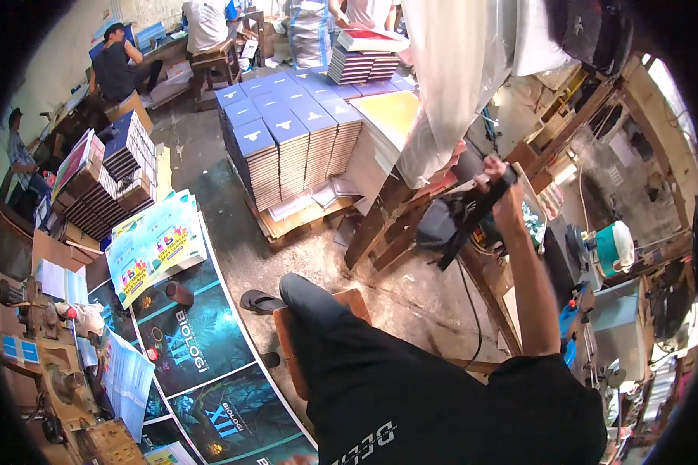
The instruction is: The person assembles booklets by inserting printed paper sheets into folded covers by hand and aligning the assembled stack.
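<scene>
- Nearest to us is our own black shirt (457,403), stretched across the lower part of the view, with 1 leg in dark trousers (310,310) over a brown stool (357,306).
- Only a sliver of our left hand (298,459) shows at the lower edge, by the dark printed sheet (233,418); we cannot tell whether it is clenched or released.
- Our right arm reaches forward, and its hand (498,177) is raised with bent fingers. A long black strip (479,218) crosses it and slants down to the left; we cannot tell if the fingers are gripping it.
- Just beside the lower part of that strip is a dark bag (440,221), next to a wooden post (380,221).
- On our left, a brown cylinder (180,294) stands on the printed sheet, near a stack of bright booklets (159,240).
- A black sandal (260,301) shows on the floor (233,221) beside our knee.
- Beyond the post, blue books (287,128) rise in close piles on a low wooden base (306,221), with more books (364,66) stacked on top. Clear plastic (446,85) hangs to their right.
- Farthest off, we see 4 people, 1 of them in a dark sleeveless top (119,70) and cap.
</scene>
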Action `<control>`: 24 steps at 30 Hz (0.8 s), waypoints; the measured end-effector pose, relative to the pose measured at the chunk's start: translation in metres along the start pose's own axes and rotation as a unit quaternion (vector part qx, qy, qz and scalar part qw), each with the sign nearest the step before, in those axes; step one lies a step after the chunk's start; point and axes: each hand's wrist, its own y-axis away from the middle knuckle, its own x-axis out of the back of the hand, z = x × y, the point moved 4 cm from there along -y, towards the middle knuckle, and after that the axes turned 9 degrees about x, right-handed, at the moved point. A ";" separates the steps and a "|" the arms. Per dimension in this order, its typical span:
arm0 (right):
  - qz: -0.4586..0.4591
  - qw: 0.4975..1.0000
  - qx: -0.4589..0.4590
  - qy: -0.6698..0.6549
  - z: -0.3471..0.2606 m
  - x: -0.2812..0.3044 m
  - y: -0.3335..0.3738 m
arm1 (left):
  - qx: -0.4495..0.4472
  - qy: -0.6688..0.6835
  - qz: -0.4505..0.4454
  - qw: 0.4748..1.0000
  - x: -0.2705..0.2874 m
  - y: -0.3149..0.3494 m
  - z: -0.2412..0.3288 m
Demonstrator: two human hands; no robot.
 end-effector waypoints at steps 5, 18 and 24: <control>-0.125 0.948 0.058 0.286 -0.028 -0.002 -0.076 | -0.096 0.000 0.422 0.901 -0.008 0.033 0.130; -0.358 0.901 -0.213 -0.121 0.028 0.000 -0.174 | -0.126 -0.209 0.505 0.828 -0.041 0.045 0.169; -0.083 0.956 -0.274 0.056 0.060 0.033 -0.157 | -0.132 -0.196 0.518 0.822 -0.046 0.032 0.155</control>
